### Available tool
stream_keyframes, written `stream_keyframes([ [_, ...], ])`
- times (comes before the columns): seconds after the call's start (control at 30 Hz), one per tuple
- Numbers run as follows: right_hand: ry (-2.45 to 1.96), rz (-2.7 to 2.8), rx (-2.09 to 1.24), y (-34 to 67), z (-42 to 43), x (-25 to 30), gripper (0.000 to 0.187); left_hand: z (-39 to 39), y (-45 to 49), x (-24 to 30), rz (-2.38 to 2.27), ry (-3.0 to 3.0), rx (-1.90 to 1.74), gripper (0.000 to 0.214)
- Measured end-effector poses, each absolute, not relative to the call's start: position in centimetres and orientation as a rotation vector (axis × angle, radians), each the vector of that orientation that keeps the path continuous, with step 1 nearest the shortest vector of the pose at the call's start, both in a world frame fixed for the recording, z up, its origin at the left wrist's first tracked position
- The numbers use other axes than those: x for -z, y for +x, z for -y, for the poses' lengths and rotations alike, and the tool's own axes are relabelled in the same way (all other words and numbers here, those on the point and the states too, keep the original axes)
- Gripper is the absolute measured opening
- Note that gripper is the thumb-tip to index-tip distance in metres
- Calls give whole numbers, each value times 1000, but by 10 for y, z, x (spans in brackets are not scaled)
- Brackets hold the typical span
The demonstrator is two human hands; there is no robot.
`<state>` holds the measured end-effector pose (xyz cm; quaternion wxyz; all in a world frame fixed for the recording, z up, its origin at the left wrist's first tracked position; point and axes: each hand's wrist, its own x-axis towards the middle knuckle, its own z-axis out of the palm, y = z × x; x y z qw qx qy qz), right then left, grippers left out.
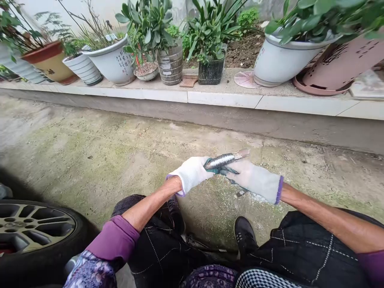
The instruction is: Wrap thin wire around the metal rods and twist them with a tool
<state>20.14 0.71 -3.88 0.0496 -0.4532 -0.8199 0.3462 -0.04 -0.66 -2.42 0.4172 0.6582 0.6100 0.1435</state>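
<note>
My left hand (196,170), in a white glove with dark green coated fingers, grips a slim silvery fish (222,161) with dark scales. The fish's tail (243,153) points to the right and slightly away from me. Next to the fish, overlapping its lower side, is my right hand (255,179) in a matching glove with a purple cuff. Motion smears this hand, so whether its fingers hold anything is unclear. Below it a small dark, stick-like thing (241,193) shows in part near the ground; its kind cannot be made out.
Pale specks lie scattered on the mossy concrete ground (210,208) beneath my hands. Ahead runs a low tiled ledge (222,98) with several potted plants, among them a white pot (288,60). A car wheel (36,230) lies at the lower left. My shoes flank the work spot.
</note>
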Motion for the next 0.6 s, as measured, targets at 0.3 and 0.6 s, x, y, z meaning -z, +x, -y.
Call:
stream_keyframes([
  [0.3,-1557,2799,-608,224,6,-11,18,10,35,42,-1459,2483,441,29],
  [0.6,-1508,2277,-1200,256,-22,3,20,17,33,18,-1172,1849,-320,34],
])
